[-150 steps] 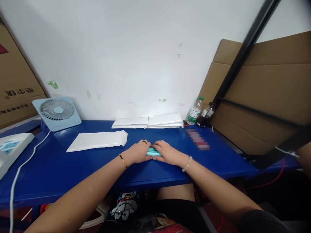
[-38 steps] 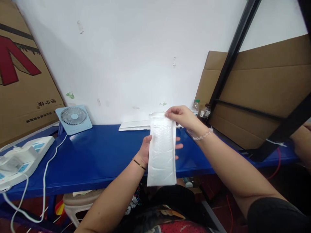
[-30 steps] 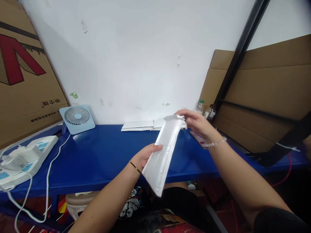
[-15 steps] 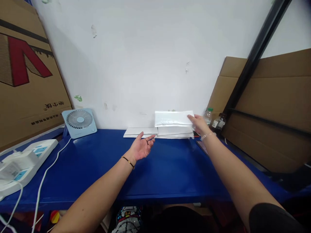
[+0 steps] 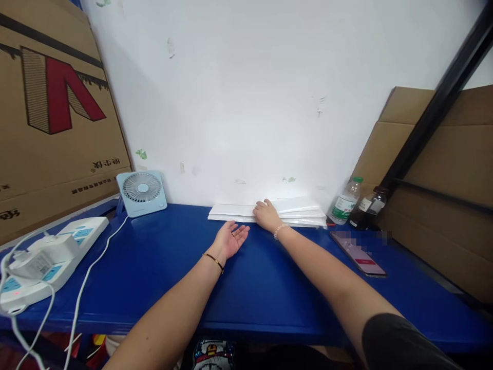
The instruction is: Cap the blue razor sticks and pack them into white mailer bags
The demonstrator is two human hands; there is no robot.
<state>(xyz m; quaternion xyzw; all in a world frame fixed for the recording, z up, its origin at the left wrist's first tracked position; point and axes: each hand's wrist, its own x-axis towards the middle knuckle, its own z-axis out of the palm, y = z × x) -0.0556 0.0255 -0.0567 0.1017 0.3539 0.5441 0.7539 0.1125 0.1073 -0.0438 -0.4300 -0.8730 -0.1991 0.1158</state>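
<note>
Two side-by-side piles of flat white packets lie on the blue table against the wall: a left pile and a right pile. My right hand rests on the packets where the piles meet, palm down, fingers slightly bent and apart; its thumb and palm side are hidden. Just in front of the left pile is my left hand, palm turned up, fingers spread, holding nothing. The topmost packet on the right pile lies slightly tilted.
A light blue fan and a white power strip with cables stand left. On the right are a green-capped bottle, a dark bottle and a phone. Cardboard leans behind a black post.
The white packet my right hand held up now lies on the right pile. That hand has moved left and down onto the packets. My left hand stays palm up; the view has shifted.
</note>
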